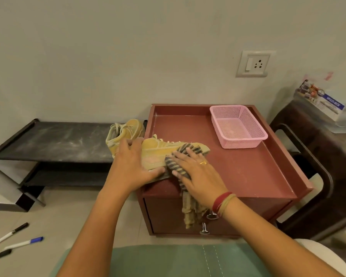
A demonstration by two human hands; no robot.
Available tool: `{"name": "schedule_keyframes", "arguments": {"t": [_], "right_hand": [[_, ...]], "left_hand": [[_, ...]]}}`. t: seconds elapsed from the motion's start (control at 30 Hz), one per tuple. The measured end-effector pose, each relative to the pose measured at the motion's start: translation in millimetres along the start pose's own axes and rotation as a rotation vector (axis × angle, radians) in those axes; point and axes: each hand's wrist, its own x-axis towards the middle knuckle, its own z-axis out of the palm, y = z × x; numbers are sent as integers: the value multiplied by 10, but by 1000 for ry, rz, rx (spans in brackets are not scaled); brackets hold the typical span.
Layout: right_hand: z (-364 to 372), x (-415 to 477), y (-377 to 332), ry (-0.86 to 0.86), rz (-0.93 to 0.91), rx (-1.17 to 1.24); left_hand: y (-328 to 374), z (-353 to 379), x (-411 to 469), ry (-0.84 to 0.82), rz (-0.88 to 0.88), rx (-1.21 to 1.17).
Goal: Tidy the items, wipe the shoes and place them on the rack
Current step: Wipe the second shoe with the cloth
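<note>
- Fingers of my left hand [132, 166] are curled round the heel end of the yellow shoe [158, 151]; the thumb lies along its sole edge and the other fingers go over the top.
- The yellow shoe lies on its side at the front left corner of the red-brown desk [248, 168], with its toe pointing to the right.
- My right hand [200, 172] is flat on the striped cloth [177, 166], with the fingers straight and spread wide, and presses it against the toe part of the shoe.
- One end of the striped cloth hangs down over the front edge of the desk, before the drawer and near its two metal knobs [204, 230].
- The second shoe [126, 131] stands on the right end of the top shelf of the black rack [58, 142], just beside the desk. This shelf looks dusty.
- A pink basket [238, 126] stands at the back right part of the desk, well apart from my hands.
- Three markers [24, 242] lie on the floor at the left, near each other.
- A dark chair [310, 156] stands to the right of the desk, and a labelled box [321, 102] lies on it.
- A wall socket [254, 63] is above the desk.
</note>
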Motion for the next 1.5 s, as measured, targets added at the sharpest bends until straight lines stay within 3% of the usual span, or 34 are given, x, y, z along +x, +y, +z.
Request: {"name": "schedule_keyframes", "arguments": {"t": [0.07,0.13,0.2,0.3,0.37,0.43,0.53,0.7,0.83,0.97,1.1,1.23,1.37,1.43,1.5], "right_hand": [[-56,72,161,30,109,-16],[-122,159,330,49,245,153],[-183,210,453,227,318,349],[-217,208,475,448,325,274],[-131,194,355,400,202,212],[61,168,190,232,10,125],[208,135,165,125,-177,-57],[63,198,352,181,87,-3],[100,121,292,92,-156,-61],[-16,210,510,186,145,50],[59,113,362,88,-150,47],[3,173,492,167,81,47],[87,104,336,60,-236,29],[86,125,405,130,-149,28],[39,171,527,212,82,69]], "left_hand": [[-16,21,6,-22,-13,6],[-29,29,24,-54,-28,10],[-14,23,19,-92,-38,27],[98,72,-20,-71,-16,140],[185,146,-27,-49,18,270],[216,208,-24,-41,58,358],[174,232,-8,-32,130,368],[143,246,-7,-37,165,343],[140,245,20,-54,167,354],[137,240,32,-83,165,358],[133,234,19,-67,170,360],[135,224,11,-116,165,376],[151,192,-26,-105,172,347],[163,166,-31,-120,154,296],[160,139,-32,-120,118,221]]}}
